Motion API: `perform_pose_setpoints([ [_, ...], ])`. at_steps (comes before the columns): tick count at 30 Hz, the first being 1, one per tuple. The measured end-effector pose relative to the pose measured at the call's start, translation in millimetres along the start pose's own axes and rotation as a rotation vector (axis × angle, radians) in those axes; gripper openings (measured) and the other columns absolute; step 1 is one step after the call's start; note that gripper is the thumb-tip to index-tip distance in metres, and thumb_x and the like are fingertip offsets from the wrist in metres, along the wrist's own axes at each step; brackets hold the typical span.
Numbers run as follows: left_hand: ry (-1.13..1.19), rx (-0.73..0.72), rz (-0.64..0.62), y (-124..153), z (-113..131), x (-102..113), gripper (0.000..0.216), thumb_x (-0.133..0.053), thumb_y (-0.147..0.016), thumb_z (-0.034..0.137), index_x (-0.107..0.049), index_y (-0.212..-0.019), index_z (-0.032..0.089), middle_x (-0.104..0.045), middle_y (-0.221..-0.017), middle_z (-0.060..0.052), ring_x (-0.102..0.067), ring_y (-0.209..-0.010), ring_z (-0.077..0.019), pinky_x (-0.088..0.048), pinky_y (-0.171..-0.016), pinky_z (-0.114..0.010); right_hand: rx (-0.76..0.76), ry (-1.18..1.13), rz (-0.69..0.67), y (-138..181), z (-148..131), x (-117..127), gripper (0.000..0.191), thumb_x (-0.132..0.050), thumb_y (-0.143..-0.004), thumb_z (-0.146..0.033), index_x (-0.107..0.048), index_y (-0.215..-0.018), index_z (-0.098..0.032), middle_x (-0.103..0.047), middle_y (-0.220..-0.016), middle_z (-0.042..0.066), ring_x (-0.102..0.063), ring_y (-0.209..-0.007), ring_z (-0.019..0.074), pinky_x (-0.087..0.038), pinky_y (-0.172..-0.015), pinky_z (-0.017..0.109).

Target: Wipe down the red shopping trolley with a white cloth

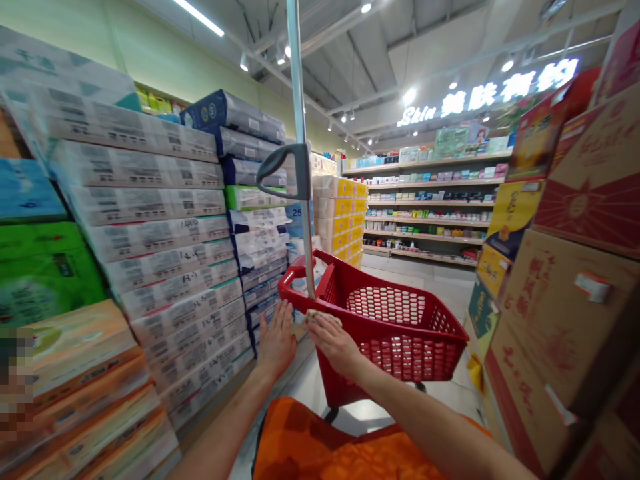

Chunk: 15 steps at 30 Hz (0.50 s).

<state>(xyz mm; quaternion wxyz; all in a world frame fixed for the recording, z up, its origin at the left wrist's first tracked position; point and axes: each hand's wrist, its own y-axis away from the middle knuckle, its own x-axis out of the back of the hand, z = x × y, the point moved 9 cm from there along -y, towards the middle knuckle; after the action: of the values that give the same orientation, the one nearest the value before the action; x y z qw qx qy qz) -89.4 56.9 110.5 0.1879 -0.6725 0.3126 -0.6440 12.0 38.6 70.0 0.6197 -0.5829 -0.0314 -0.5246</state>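
Observation:
A red plastic shopping basket (pixel 400 327) on wheels stands in the aisle in front of me, and it looks empty. Its grey metal pull handle (pixel 300 167) rises straight up from the near rim. My left hand (pixel 277 341) lies flat with fingers stretched against the basket's near left corner. My right hand (pixel 334 341) rests on the near rim, fingers pressed on a small pale cloth (pixel 320 316). An orange garment (pixel 325 447) shows at the bottom of the view.
Tall stacks of packaged tissue (pixel 165 253) line the left side. Stacked cardboard boxes (pixel 565 280) crowd the right. Shelves of skincare goods (pixel 430 200) stand at the far end under a lit sign. A grey tiled floor (pixel 430 280) runs between.

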Motion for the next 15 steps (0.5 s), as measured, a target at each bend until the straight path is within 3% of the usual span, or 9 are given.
perform_pose_setpoints([
  [2,0.008,-0.019,0.011,-3,6,2,0.064,-0.038,-0.069,0.011,-0.025,-0.132,0.008,-0.031,-0.138,-0.014,-0.025,-0.128,-0.0238,-0.016,-0.104,-0.051,-0.029,0.012,0.005,-5,5,1,0.038,-0.033,-0.086,-0.010,-0.046,-0.122,-0.013,-0.049,-0.124,0.007,-0.028,-0.125,0.0211,-0.030,-0.102,0.040],
  [7,0.016,-0.076,0.022,-7,14,4,0.064,-0.038,-0.070,0.011,-0.025,-0.132,0.009,-0.032,-0.137,-0.013,-0.025,-0.128,-0.0225,-0.014,-0.105,-0.050,-0.047,-0.017,-0.044,24,-7,-18,0.032,-0.038,-0.086,-0.013,-0.054,-0.113,-0.016,-0.057,-0.114,0.007,-0.042,-0.116,0.0177,-0.040,-0.095,0.034],
  [12,0.019,-0.066,0.016,-13,19,3,0.065,-0.037,-0.069,0.011,-0.024,-0.132,0.008,-0.030,-0.138,-0.013,-0.024,-0.128,-0.0225,-0.012,-0.105,-0.051,-0.276,-0.012,0.216,-18,29,29,0.039,-0.035,-0.084,-0.008,-0.050,-0.119,-0.015,-0.048,-0.125,0.008,-0.026,-0.127,0.0190,-0.030,-0.103,0.041],
  [15,0.017,-0.113,0.029,-18,29,3,0.065,-0.037,-0.069,0.011,-0.023,-0.133,0.009,-0.030,-0.138,-0.013,-0.023,-0.129,-0.0221,-0.012,-0.105,-0.050,-0.366,0.021,0.220,-28,55,31,0.042,-0.038,-0.081,-0.006,-0.048,-0.121,-0.013,-0.048,-0.125,0.011,-0.028,-0.126,0.0202,-0.032,-0.101,0.042],
])
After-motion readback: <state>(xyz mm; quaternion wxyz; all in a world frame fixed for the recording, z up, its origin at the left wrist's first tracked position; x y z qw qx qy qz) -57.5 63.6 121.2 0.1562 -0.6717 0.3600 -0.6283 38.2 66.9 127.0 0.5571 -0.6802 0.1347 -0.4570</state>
